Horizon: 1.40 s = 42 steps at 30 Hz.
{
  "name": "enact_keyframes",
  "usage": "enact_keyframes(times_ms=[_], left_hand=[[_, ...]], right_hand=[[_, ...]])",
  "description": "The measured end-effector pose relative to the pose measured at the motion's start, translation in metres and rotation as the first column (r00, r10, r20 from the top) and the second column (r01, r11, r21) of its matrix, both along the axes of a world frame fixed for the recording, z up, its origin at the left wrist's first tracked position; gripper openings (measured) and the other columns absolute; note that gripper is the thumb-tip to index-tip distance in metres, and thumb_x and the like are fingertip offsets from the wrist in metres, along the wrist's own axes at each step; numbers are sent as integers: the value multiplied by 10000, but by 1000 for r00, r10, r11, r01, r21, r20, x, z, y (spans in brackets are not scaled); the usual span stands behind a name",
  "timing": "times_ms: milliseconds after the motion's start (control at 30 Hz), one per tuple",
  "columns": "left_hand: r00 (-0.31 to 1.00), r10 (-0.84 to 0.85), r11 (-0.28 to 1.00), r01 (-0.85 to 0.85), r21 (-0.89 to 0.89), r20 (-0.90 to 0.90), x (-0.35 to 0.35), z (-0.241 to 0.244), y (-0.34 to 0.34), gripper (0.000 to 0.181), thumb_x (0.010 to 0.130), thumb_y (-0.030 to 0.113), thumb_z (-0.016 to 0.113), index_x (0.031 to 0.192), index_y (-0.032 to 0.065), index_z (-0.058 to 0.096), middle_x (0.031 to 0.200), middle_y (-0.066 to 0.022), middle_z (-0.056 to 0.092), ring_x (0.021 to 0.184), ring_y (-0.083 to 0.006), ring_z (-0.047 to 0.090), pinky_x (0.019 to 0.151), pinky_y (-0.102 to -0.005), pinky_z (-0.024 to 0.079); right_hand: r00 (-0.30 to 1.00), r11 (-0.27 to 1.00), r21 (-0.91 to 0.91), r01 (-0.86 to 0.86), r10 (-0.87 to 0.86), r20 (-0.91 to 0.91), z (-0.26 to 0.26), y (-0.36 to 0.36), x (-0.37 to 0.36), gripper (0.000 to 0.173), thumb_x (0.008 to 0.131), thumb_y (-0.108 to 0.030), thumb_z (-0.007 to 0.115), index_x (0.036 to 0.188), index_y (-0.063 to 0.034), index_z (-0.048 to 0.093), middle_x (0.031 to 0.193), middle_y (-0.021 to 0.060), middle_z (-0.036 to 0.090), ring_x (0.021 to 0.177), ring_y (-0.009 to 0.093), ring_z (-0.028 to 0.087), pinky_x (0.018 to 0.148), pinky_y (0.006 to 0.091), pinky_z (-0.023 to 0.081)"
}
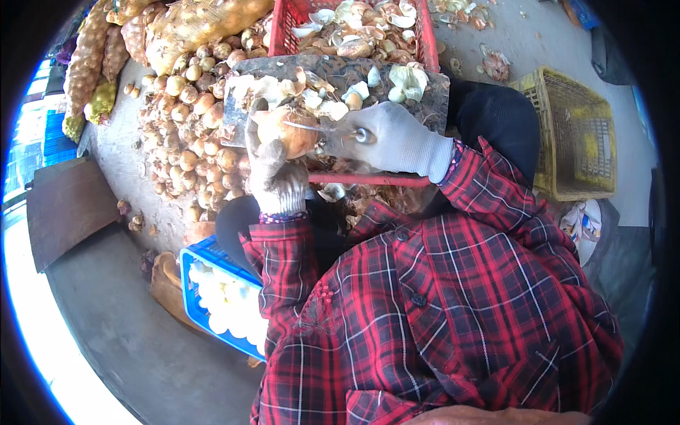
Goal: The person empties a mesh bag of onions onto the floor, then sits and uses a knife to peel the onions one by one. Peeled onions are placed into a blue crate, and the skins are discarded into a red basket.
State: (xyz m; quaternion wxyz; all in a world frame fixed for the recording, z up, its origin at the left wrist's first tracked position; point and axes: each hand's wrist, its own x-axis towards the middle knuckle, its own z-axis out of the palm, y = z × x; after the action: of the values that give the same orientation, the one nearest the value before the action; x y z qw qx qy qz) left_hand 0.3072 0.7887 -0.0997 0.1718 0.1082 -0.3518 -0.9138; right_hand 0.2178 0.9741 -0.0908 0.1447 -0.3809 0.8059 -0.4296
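Observation:
In my left hand [268,167], in a soiled pale knit glove, is a large onion [297,138] with brown-yellow skin. My right hand [396,138], in a grey-white glove, grips a small knife [303,126]. Its blade lies against or just over the onion's upper side; whether it cuts in, I cannot tell. Both hands are over the near side of a dark, worn board [435,114] laid across a red plastic crate [431,40]. Loose onion skins [271,90] and a pale green outer layer [408,79] are scattered on the board.
Unpeeled onions [180,114] are heaped on the left floor, below stuffed mesh sacks [207,29]. A blue crate [187,284] of peeled white onions [226,297] stands by my left leg. To the right is a yellow plastic crate [542,114]. A brown panel [71,204] leans at far left.

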Motion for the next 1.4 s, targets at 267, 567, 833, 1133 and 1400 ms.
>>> enact_keyframes(times_ms=[267, 567, 833, 1133, 1400], left_hand=[[1000, -5, 1000, 5, 8, -8, -5, -2, 5, 709, 736, 55, 686, 1385, 73, 398, 1324, -139, 482, 1231, -309, 468, 1034, -473, 391], [999, 42, 992, -43, -115, -13, -5, -2, 4, 671, 730, 23, 655, 1357, 35, 416, 1298, -128, 515, 1223, -272, 482, 1047, -415, 369], [989, 132, 895, -93, -436, 60, -8, 1, 10, 736, 675, 130, 758, 1316, -29, 434, 1227, -160, 535, 1136, -261, 535, 996, -376, 433], [984, 127, 597, 25, -802, 125, -16, 12, 11, 869, 599, 60, 858, 1349, -21, 426, 1251, -150, 519, 1099, -218, 549, 905, -345, 507], [964, 2, 942, 87, -324, 266, -3, -9, -2, 789, 668, 133, 834, 1323, -27, 426, 1148, -183, 582, 1029, -270, 610, 848, -378, 560]], right_hand=[[999, 994, 94, 49, -49, -4, -15, -2, 0, 229, 837, -264, 591, 971, -101, 679, 771, 168, 654, 767, 359, 651, 715, 450, 517], [988, 994, 106, 17, -33, 152, -14, -3, 3, 249, 858, -293, 589, 949, -75, 667, 810, 187, 657, 811, 363, 646, 740, 457, 505], [996, 975, 219, 49, -63, 58, -25, -5, 6, 183, 816, -171, 590, 914, -24, 636, 751, 219, 630, 773, 399, 634, 700, 481, 499], [614, 968, 229, -99, -121, 780, 2, -8, -2, 304, 861, -277, 623, 1001, -8, 639, 660, 177, 621, 686, 325, 652, 678, 404, 522], [997, 954, 298, 42, -58, 45, -35, -12, 5, 266, 856, -219, 559, 1029, -40, 652, 800, 220, 655, 809, 353, 664, 752, 444, 516]])
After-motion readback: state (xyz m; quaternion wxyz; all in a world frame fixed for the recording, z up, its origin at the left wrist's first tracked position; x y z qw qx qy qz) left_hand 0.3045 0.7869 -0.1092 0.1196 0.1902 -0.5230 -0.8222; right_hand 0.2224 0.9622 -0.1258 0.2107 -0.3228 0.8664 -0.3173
